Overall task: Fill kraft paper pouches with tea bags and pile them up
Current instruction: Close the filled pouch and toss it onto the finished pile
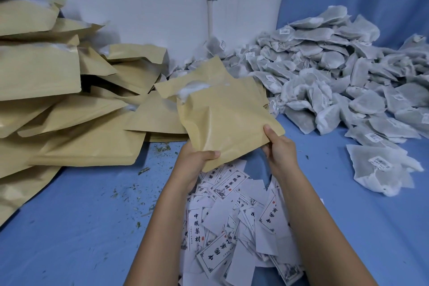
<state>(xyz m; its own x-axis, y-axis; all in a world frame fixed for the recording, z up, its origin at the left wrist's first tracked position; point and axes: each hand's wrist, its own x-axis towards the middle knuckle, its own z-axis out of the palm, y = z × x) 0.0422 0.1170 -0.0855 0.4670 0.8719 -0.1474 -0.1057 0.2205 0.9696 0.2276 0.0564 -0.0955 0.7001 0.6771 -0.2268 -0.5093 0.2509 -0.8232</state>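
Printed cards (232,227) below, left hand (197,160) and right hand (281,148) both gripping near edge of kraft pouch (222,118)

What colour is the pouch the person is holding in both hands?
The pouch is plain tan kraft brown, seen in the head view.

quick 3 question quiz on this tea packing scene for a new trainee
1. True or false: the left hand and right hand both grip one pouch.
2. The loose tea bags are heaped: A) on the left B) on the right C) under the arms.
3. What lies on the cloth beneath the forearms?

Key: 1 true; 2 B; 3 printed cards.
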